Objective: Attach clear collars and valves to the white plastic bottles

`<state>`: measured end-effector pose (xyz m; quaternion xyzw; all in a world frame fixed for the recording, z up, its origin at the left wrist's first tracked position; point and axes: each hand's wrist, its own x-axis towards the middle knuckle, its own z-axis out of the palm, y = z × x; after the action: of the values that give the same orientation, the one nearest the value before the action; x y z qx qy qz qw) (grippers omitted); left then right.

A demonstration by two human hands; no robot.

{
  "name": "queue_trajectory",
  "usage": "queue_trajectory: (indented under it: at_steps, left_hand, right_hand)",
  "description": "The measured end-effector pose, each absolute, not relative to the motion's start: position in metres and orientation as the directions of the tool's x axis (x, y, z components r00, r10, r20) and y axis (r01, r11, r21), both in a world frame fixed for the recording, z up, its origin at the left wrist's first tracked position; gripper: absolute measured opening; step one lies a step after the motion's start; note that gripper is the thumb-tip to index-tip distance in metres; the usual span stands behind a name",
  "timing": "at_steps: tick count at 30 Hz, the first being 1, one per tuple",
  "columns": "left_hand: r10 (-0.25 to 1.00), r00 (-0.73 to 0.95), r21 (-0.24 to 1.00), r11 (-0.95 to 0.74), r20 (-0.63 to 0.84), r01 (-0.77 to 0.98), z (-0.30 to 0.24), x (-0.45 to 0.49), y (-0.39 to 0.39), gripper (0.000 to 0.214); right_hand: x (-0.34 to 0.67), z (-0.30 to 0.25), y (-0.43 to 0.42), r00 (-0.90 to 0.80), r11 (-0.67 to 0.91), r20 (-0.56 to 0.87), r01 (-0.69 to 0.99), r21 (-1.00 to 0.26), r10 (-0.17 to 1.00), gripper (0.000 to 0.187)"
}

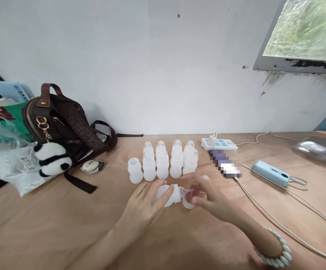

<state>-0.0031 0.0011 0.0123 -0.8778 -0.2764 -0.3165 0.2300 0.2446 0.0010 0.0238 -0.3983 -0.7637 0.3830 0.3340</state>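
My left hand point(143, 204) is wrapped around a white baby bottle point(176, 194), which lies tilted on its side with its top toward the right. From its white collar sticks out a clear nipple point(182, 191), pinched at the tip by the fingers of my right hand point(210, 195). Just below those fingers is a clear ring-shaped piece point(188, 204), partly covered by them. Behind my hands, several capped baby bottles point(163, 167) stand upright in two rows. At their left end stands a white bottle with an open mouth point(135, 172).
On the left are a dark backpack point(67, 120) with a panda charm point(53, 159), a plastic bag point(13, 165) and a watch point(93, 167). A power strip point(221, 144), a phone point(224, 164), a blue power bank point(271, 174) and cables lie on the right.
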Motion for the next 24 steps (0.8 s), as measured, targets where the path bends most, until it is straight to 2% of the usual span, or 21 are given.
queue_trajectory:
  at_steps: [2,4,7,10,12,15,17,19,21,22,24]
  left_hand:
    - [0.276,0.667,-0.326,-0.705,0.692,0.630,0.010,-0.002,-0.002,0.036]
    - [0.245,0.684,-0.374,-0.688,0.687,0.622,0.009,0.000,-0.006,0.037]
    - [0.217,0.679,-0.331,-0.745,0.701,0.580,0.009,0.000,-0.010,0.033]
    - [0.242,0.637,-0.187,-0.827,0.731,0.530,0.009,-0.001,-0.012,0.033]
    - [0.324,0.590,-0.020,-0.866,0.739,0.500,0.010,-0.002,-0.010,0.039]
    - [0.482,0.525,0.274,-0.862,0.701,0.426,0.009,-0.002,-0.007,0.046]
    - [0.529,0.511,0.355,-0.844,0.677,0.403,0.009,-0.003,-0.005,0.046]
    - [0.514,0.513,0.313,-0.847,0.687,0.430,0.007,-0.004,-0.004,0.046]
    - [0.443,0.537,0.184,-0.865,0.718,0.467,0.006,-0.005,-0.004,0.045]
    - [0.398,0.555,0.108,-0.869,0.730,0.482,0.005,-0.006,-0.004,0.044]
    - [0.322,0.594,-0.022,-0.867,0.737,0.498,0.005,-0.006,-0.004,0.039]
  right_hand:
    - [0.237,0.018,-0.005,-0.521,0.319,0.158,0.235,-0.918,0.839,0.050]
    - [0.231,0.014,-0.009,-0.498,0.252,0.139,0.165,-0.954,0.856,0.041]
    - [0.225,0.009,-0.012,-0.440,0.169,0.106,0.106,-0.980,0.892,0.031]
    - [0.225,0.005,-0.014,-0.427,0.193,0.132,0.103,-0.976,0.895,0.031]
    - [0.227,0.005,-0.013,-0.429,0.304,0.216,0.147,-0.941,0.877,0.030]
    - [0.232,0.007,-0.011,-0.502,0.530,0.358,0.254,-0.809,0.787,0.025]
    - [0.235,0.008,-0.009,-0.560,0.626,0.405,0.280,-0.728,0.723,0.028]
    - [0.237,0.009,-0.009,-0.569,0.634,0.404,0.287,-0.718,0.716,0.049]
    - [0.237,0.008,-0.009,-0.538,0.568,0.351,0.311,-0.762,0.766,0.062]
    - [0.236,0.007,-0.009,-0.519,0.523,0.313,0.328,-0.786,0.795,0.056]
    - [0.235,0.007,-0.009,-0.479,0.459,0.261,0.360,-0.812,0.838,0.034]
